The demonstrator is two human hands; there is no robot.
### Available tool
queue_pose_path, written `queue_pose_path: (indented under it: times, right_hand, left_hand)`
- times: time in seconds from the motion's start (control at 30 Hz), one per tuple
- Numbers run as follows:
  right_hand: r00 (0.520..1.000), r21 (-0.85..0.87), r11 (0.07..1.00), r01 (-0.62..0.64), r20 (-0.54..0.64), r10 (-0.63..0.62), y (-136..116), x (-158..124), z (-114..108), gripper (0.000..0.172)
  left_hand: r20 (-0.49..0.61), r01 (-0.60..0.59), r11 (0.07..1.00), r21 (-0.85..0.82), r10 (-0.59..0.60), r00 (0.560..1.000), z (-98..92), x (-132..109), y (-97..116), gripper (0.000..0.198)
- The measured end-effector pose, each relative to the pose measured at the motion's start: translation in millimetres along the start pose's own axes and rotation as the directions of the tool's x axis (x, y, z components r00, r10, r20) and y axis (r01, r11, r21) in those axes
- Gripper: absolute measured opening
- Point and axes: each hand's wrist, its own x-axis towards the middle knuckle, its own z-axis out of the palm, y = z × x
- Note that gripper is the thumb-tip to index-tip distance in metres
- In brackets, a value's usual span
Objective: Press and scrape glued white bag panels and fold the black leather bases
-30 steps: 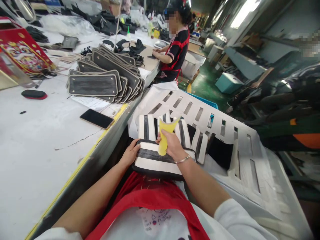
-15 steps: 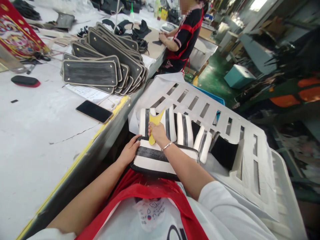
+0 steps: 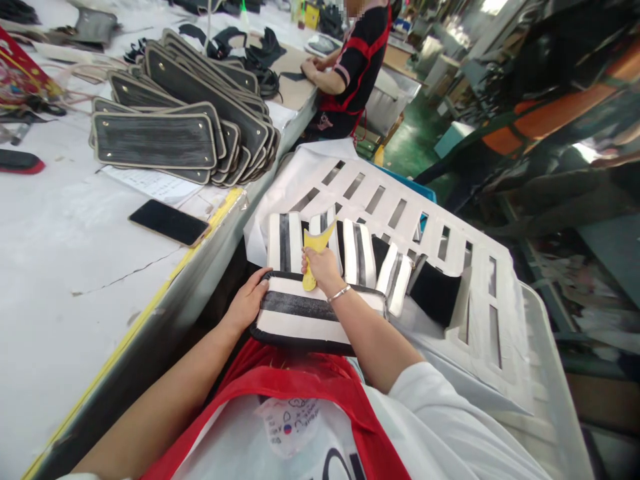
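There's the striped panel (image 3: 293,308), red apron (image 3: 315,382) right at its near edge, far left corner pinched by the left hand (image 3: 250,298)! The right hand (image 3: 321,268) is wrapped round a yellow tool (image 3: 316,241), rounded end over the panel's far part; touching or not, I can't tell. Brace that corner, I'd say, press lightly and evenly, flared end clear of the striped pieces (image 3: 359,252) beyond the panel.

The left hand (image 3: 249,301) pinches, thumb uppermost, while the right hand (image 3: 323,269) has its fingers (image 3: 305,262) curled inward.
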Motion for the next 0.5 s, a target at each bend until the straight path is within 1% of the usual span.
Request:
queue_pose_path:
  times: [0.2, 0.33, 0.43, 0.5]
  right_hand:
    - [1.0, -0.031, 1.0, -0.005, -0.029, 0.004, -3.9, -6.6, -15.2, 0.009]
    - [0.999, -0.046, 0.998, -0.034, -0.039, 0.032, -8.2, -9.9, -29.7, 0.012]
    - [0.998, -0.029, 0.998, -0.053, -0.025, 0.052, -22.7, -14.3, -46.1, 0.011]
    - [0.999, 0.013, 0.999, -0.03, -0.019, 0.03, -38.3, -23.3, -55.4, 0.009]
  left_hand:
    - [-0.001, -0.001, 1.0, -0.005, 0.001, 1.0, 0.7, -1.0, 1.7, 0.047]
    - [-0.014, 0.008, 0.999, -0.033, -0.008, 1.0, 1.4, -1.0, -2.6, 0.046]
    - [-0.004, 0.035, 0.996, -0.088, -0.035, 0.999, -0.4, -0.4, -6.3, 0.047]
    - [0.042, 0.071, 0.988, -0.136, -0.065, 0.997, -3.1, 0.2, -6.6, 0.049]
